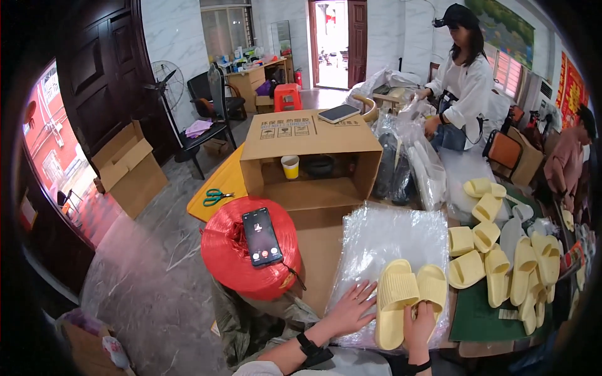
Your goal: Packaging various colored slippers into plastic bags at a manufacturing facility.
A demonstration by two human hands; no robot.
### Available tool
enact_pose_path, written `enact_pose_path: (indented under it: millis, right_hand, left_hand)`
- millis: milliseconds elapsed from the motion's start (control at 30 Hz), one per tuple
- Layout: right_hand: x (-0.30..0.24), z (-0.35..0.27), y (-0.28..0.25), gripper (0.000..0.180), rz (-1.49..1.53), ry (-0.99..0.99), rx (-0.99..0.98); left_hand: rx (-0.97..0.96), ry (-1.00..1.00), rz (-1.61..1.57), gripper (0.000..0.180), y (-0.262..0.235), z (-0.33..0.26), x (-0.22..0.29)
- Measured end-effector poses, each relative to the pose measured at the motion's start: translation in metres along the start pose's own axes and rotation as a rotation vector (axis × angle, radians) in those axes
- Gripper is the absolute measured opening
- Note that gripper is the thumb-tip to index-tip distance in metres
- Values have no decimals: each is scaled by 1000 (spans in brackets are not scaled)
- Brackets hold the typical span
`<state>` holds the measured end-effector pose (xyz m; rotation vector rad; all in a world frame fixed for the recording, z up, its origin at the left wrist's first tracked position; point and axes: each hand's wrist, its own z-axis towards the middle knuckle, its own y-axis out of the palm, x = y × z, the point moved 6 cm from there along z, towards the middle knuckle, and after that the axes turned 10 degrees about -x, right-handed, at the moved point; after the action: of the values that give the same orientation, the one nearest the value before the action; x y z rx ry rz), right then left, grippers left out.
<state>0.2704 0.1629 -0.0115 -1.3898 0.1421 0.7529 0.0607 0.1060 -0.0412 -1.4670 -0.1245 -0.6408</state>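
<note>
A pair of pale yellow slippers lies side by side on a stack of clear plastic bags (370, 244), toes pointing away from me. My right hand (419, 326) grips the right slipper (433, 282), its fingers tucked in at the strap. Beside the left slipper (395, 307), my left hand (352, 310) rests flat on the bags with its fingers spread, holding nothing. More yellow slippers (496, 269) lie loosely piled to the right on a dark green surface (476, 313).
Left of the bags, a phone (262, 237) lies on a big red roll of plastic twine (216, 263). Green-handled scissors (216, 197) are behind it. An open carton (307, 144) holds a yellow cup (290, 167) and carries another phone (339, 113). A co-worker (461, 81) stands at the back right, handling plastic.
</note>
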Motion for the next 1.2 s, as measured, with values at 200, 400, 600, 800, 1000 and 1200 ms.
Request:
enact_pose_path:
  millis: [200,400,600,800,1000,1200]
  right_hand:
    - [-6,2,-4,28,41,33,-22]
    - [-8,8,-8,36,-37,-65,-79]
    - [2,15,-4,45,-77,-24,-223]
    - [-1,9,-6,46,-67,-14,-140]
    - [-10,-3,-26,58,-45,-155,-210]
    - [-109,-31,-192,39,-7,-543,-6]
  left_hand:
    - [-22,-10,-4,61,1,1,-2]
    - [-20,-10,7,61,-1,1,-2]
    - [-39,-21,27,62,1,2,-3]
    - [-41,-20,37,63,2,3,0]
    - [-49,-36,30,63,4,3,-1]
    - [-63,-96,31,63,0,-4,-6]
